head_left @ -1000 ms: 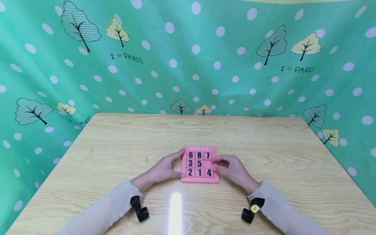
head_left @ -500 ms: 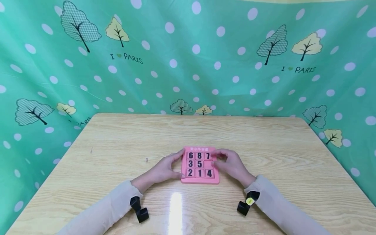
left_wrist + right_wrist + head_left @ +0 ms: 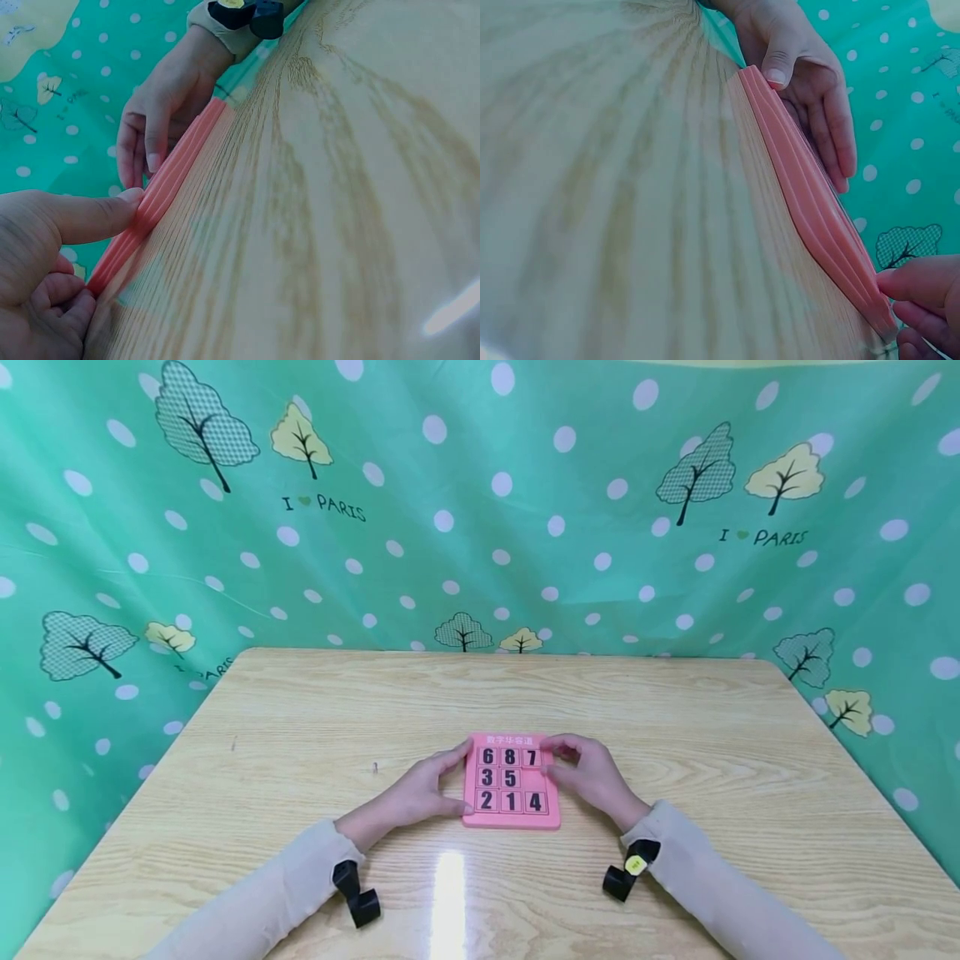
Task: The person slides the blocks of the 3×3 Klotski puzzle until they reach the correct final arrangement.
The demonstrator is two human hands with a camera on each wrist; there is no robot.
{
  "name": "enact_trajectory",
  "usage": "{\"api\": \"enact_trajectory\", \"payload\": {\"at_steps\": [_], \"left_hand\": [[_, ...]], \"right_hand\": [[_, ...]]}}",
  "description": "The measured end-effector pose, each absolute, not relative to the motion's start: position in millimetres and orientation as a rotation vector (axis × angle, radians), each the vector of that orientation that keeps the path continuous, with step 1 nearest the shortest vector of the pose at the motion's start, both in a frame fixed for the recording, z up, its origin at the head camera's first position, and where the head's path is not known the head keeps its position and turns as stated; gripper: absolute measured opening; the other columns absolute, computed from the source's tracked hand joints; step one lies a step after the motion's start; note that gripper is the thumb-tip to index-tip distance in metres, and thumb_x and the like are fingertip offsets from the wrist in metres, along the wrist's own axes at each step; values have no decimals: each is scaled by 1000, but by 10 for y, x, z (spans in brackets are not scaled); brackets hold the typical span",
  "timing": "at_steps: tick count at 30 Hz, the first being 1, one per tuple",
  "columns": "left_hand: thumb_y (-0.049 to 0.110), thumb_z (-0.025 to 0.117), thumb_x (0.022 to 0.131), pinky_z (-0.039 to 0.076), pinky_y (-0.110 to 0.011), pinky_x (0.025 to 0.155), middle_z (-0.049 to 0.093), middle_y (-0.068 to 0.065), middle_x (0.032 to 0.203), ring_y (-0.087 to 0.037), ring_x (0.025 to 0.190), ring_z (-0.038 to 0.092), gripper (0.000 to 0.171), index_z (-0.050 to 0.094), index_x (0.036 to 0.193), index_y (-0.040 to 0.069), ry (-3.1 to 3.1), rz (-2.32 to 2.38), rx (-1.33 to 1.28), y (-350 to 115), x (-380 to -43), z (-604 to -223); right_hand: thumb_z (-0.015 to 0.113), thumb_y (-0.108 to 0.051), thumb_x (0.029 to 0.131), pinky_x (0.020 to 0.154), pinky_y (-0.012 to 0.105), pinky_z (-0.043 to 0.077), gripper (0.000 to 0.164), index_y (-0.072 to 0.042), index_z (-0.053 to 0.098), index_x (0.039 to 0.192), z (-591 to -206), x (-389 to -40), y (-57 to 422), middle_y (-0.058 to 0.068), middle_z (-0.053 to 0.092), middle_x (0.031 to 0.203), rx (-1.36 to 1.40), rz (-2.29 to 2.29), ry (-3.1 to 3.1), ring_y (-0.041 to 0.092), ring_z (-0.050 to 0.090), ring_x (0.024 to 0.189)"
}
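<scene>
Pink plastic sliding-number puzzle [image 3: 512,821], a flat frame with pale lettering along its far edge, lies face up near the middle of the light wood-grain tabletop [image 3: 360,710], between the two hands. Eight pink square tiles with black digits [image 3: 510,779] are seated in it: 6, 8, 7 on top; 3, 5 and a vacant cell in the middle; 2, 1, 4 below. No row counts up one by one, so I judge the sliding to be under way, with much of the ordering left. Tile 7 [image 3: 532,758] and tile 4 [image 3: 535,802] border the vacant cell above and below.

The left hand [image 3: 420,789] braces the left edge, thumb and forefinger spread wide towards its two corners. The right hand [image 3: 592,777] has bent thumb and forefinger set apart at the right edge beside tile 7; I cannot tell whether they press the tile or only the frame.

Only the head view shows the digits. Both wrist views look low along the frame, revealing its ridged side wall [image 3: 787,161], and the right one shows the left hand's remaining fingers stretched out, which the head view hides.
</scene>
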State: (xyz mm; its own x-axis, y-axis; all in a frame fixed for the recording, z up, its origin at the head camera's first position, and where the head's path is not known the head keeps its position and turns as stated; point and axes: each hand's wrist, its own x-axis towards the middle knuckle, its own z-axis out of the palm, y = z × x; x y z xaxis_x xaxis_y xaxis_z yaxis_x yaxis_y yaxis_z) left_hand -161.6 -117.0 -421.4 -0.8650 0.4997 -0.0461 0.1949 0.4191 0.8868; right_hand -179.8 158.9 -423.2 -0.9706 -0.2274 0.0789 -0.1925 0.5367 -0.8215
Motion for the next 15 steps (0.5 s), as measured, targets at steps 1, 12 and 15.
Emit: {"api": "enact_trajectory", "payload": {"at_steps": [1,12,15], "left_hand": [[11,80,71,13,-48,116,24,-9,154,-28,142,18,96,24,149,9,2371,1427,602,-1169,-1617,-4215],[10,80,71,14,-47,116,24,-8,154,-28,142,19,96,25,149,10,2373,1436,594,-1169,-1616,-4217],[9,80,71,14,-47,116,24,-9,154,-27,142,19,96,24,149,10,2372,1438,603,-1169,-1618,-4222]], "right_hand": [[73,-6,78,92,41,47,32,-6,67,110,-4236,-1801,1590,8,66,110,-372,-1446,2722,23,58,100],[72,-6,78,91,40,48,28,-6,68,107,-4245,-1803,1587,7,68,108,-345,-1435,2724,23,58,99],[72,-6,79,92,41,48,28,-7,69,107,-4245,-1801,1586,7,68,108,-335,-1449,2709,23,59,100]]}}
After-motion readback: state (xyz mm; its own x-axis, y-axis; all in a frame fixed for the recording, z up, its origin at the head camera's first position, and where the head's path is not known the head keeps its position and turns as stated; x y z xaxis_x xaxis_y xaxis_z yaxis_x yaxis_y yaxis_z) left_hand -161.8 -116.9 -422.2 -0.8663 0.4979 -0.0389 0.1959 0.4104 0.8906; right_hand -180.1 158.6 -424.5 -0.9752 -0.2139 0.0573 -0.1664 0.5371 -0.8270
